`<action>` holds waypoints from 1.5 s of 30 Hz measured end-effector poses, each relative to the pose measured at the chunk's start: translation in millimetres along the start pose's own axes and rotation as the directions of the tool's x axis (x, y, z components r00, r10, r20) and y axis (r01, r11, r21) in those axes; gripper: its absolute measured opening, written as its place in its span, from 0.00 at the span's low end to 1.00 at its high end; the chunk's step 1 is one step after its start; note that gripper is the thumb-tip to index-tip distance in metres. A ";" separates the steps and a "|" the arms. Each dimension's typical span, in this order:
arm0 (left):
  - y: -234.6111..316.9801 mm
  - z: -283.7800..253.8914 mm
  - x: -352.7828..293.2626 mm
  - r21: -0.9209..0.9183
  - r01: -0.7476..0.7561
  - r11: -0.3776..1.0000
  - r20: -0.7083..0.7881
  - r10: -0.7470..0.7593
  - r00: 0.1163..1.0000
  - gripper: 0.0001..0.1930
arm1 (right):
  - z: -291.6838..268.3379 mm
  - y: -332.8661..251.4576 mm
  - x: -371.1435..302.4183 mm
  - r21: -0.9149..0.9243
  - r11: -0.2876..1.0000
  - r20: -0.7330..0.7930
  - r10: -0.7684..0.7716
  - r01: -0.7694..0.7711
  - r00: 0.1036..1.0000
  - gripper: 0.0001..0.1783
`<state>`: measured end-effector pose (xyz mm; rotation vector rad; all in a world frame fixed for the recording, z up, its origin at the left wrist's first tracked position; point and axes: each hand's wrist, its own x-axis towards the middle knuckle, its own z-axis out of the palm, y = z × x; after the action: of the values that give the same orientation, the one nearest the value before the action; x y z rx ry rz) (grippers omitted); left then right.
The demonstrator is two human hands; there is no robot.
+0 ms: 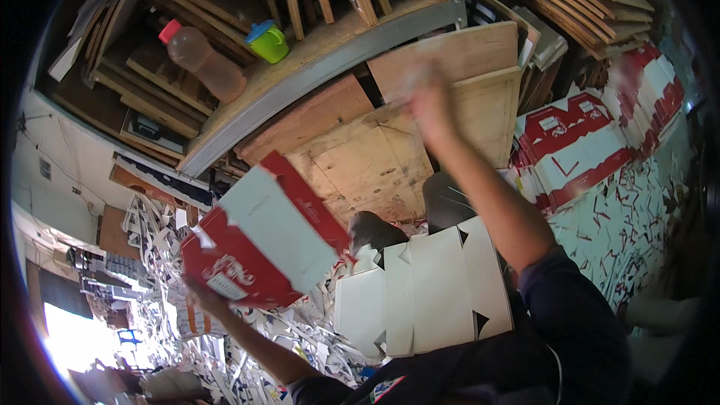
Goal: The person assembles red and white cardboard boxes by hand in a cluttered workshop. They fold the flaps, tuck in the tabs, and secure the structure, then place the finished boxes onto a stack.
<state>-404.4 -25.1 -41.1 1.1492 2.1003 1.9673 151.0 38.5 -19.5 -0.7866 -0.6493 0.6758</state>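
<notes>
My left hand [206, 298] grips the lower left edge of a flat red-and-white carton blank [277, 221], its fingers mostly behind the sheet. The blank is held tilted, with its printed side showing. Raised at the upper middle, my right hand [429, 97] is smeared by motion in front of a light wooden board [480, 52]. Its fingers cannot be made out, nor whether anything is in them. Across my lap lie die-cut carton blanks [431, 289], plain cream side up, with small triangular notches.
A shelf [330, 37] ahead carries upright boards, a pink-capped bottle [202, 60] and a green cup [268, 42] with a blue lid. Stacked red-and-white cartons [577, 146] stand at the right. Paper scraps [607, 247] cover the floor on both sides.
</notes>
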 end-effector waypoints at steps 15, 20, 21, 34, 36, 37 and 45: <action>98.9 -102.2 0.4 0.460 -0.441 0.771 -0.300 0.602 0.740 0.40 | 51.9 10.3 -125.8 -0.178 0.908 0.865 0.329 -0.380 0.380 0.43; 76.9 61.2 -93.2 -0.077 -0.219 0.973 -0.132 0.208 0.969 0.42 | -33.8 -55.7 -65.9 -0.161 0.977 0.679 0.213 -0.140 0.702 0.25; 78.6 88.8 -110.2 -0.169 -0.190 0.967 -0.076 0.180 0.981 0.43 | -51.6 -62.7 -56.7 -0.222 0.970 0.656 0.225 -0.101 0.720 0.25; -9.9 170.6 -202.5 -0.560 0.436 0.704 0.784 0.282 0.552 0.36 | -162.7 -4.8 -77.7 -0.343 0.936 0.326 0.200 -0.082 0.924 0.30; -27.7 160.1 -188.3 -0.389 0.454 0.802 0.866 0.151 0.476 0.40 | -169.4 4.2 -77.0 -0.350 0.927 0.338 0.263 -0.138 0.904 0.32; -41.5 156.0 -178.6 -0.349 0.462 0.815 0.890 0.133 0.436 0.40 | -170.1 3.0 -76.9 -0.348 0.921 0.366 0.303 -0.173 0.880 0.32; -21.1 148.9 -187.2 -0.360 0.351 0.865 0.819 0.113 0.562 0.48 | -170.4 2.9 -83.4 -0.362 0.914 0.369 0.323 -0.185 0.872 0.32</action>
<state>-204.4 3.2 -171.0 1.3608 1.0571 1.3108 223.9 -92.1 -136.2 -1.0494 -1.0803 1.0198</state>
